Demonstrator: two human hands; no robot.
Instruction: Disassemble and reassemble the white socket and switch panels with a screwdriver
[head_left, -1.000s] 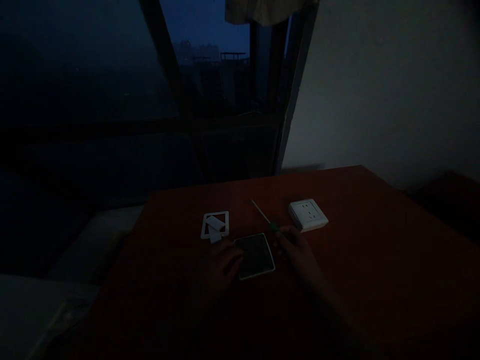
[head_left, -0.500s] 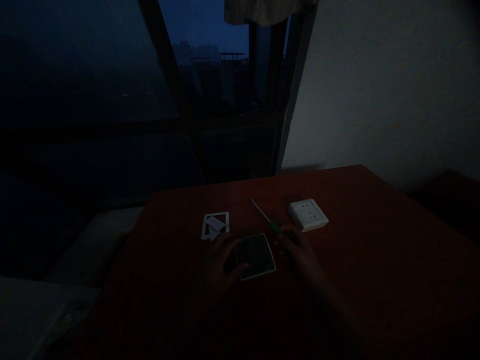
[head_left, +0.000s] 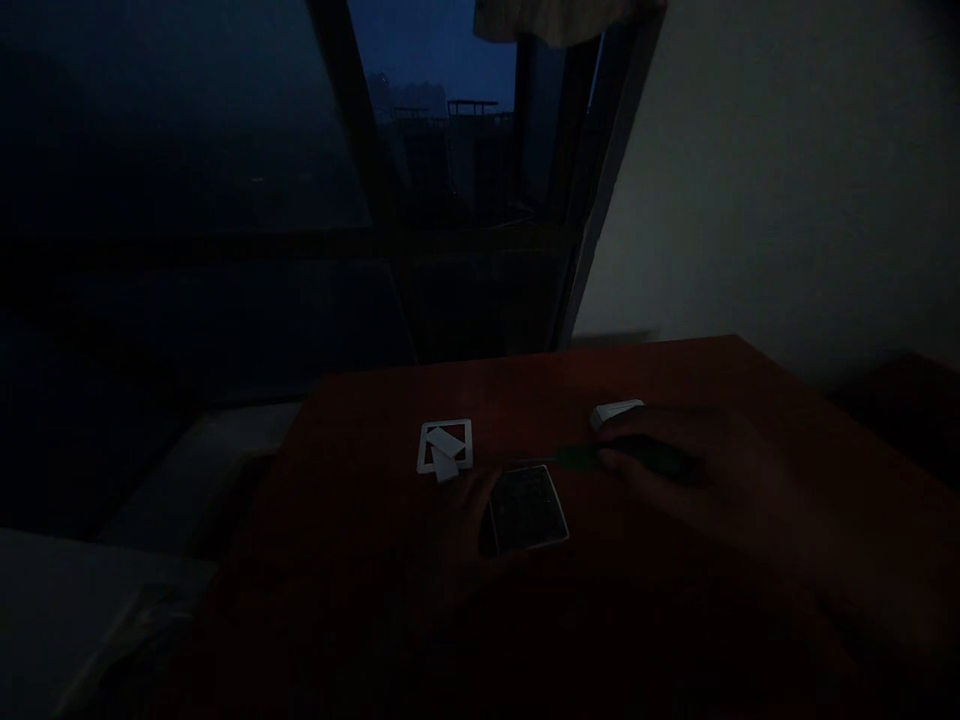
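Note:
It is very dark. My right hand (head_left: 690, 470) is closed around the handle of a screwdriver (head_left: 577, 458), green at its front end. The thin shaft points left, passing just above the far edge of a square panel (head_left: 529, 508) with a dark face and a thin white rim. My left hand (head_left: 457, 540) curls round the panel's left side, fingers at its far left corner and thumb along the near edge. A white wall socket (head_left: 616, 411) is partly hidden behind my right hand. Left of the panel lies a white square frame (head_left: 421, 450) with two white strips (head_left: 445, 442) across it.
A reddish-brown table (head_left: 375, 400) carries these things. Behind it stands a dark window (head_left: 442, 200) with a short curtain (head_left: 566, 22) above, and a pale wall (head_left: 787, 180) to the right. A pale surface (head_left: 90, 590) lies beyond the table's left edge.
My right hand has moved right and swung the screwdriver nearly level, its tip now pointing left. It covers most of the socket. My left hand stays at the panel; the view has shifted slightly.

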